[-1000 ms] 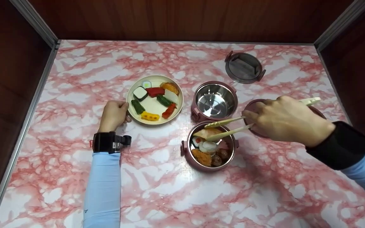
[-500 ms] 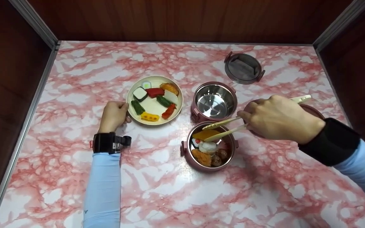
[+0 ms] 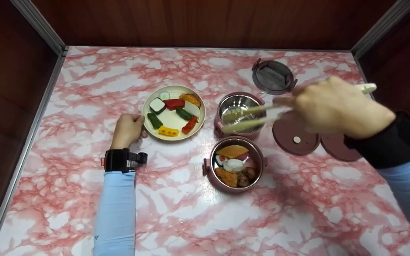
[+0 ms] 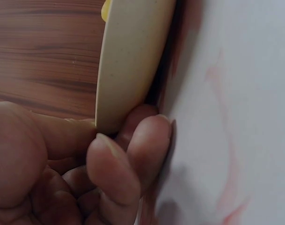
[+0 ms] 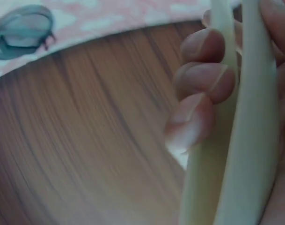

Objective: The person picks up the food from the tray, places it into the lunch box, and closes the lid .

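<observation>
My left hand (image 3: 128,131) pinches the near-left rim of a cream plate (image 3: 171,119), thumb at the edge and fingertips at its underside, as the left wrist view shows. On the plate lie toy-like foods, among them a yellow piece (image 3: 168,131), a red one (image 3: 173,104) and a white-topped roll (image 3: 157,105). Cream tongs (image 3: 244,122) are gripped in my right hand (image 3: 336,106), blurred, their spread tips over the empty steel pot (image 3: 238,103). In front of it, the filled pot (image 3: 235,188) contains an orange-yellow slice (image 3: 232,151), a breaded piece (image 3: 226,177) and brown balls (image 3: 243,180).
A dark round lid (image 3: 273,76) with clips lies at the back right. Two maroon discs (image 3: 290,131) lie side by side beneath my right hand. Brown wood-grain panels (image 3: 205,23) enclose the marbled table (image 3: 176,220) at the back and sides.
The tongs have let go of the orange-yellow slice, which now lies in the front pot. My right hand has risen back and to the right. My left hand and the plate stay put.
</observation>
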